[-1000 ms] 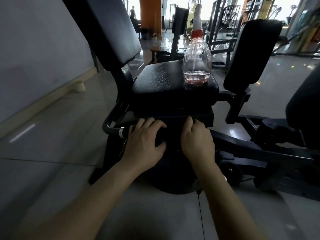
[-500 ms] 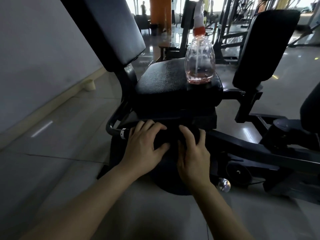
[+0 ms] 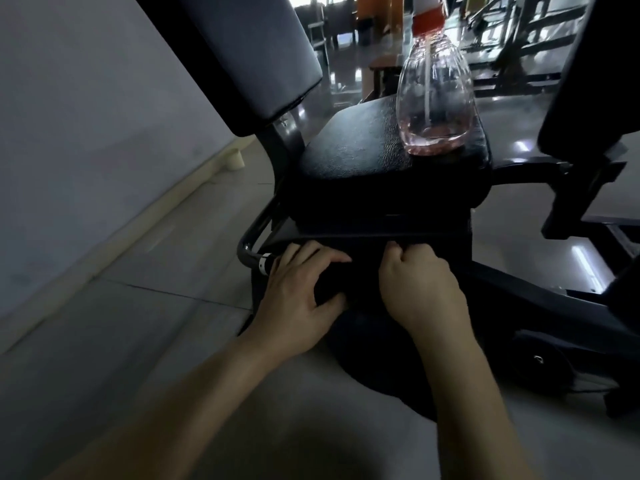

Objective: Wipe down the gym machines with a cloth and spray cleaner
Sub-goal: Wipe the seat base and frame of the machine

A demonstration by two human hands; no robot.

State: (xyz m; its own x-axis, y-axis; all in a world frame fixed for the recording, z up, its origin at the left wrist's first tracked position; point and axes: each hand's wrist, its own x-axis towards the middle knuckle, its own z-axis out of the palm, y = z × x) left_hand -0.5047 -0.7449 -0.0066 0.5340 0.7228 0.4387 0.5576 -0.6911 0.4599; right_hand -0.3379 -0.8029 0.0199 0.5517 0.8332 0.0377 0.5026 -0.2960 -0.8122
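Note:
A black gym machine has a padded seat (image 3: 367, 147) and a backrest (image 3: 242, 53) leaning up to the left. A clear spray bottle (image 3: 434, 98) with a red collar and a little pink liquid stands upright on the seat's right end. Under the seat, both hands work a dark cloth (image 3: 332, 282) against the machine's frame. My left hand (image 3: 298, 299) grips the cloth with thumb below and fingers over it. My right hand (image 3: 415, 292) has its fingers curled into the cloth's right part. The cloth is hard to tell from the black frame.
A chrome-tipped handle bar (image 3: 256, 247) curves out left of my left hand. A second black pad (image 3: 588, 64) stands at the right, with a black frame arm (image 3: 540, 299) running along the floor. A grey wall (image 3: 86, 116) lies left. More machines stand behind.
The view has moved closer and lower to the machine. My right hand's fingers, spread flat half a second ago, are now curled into the cloth. My left hand keeps its grip.

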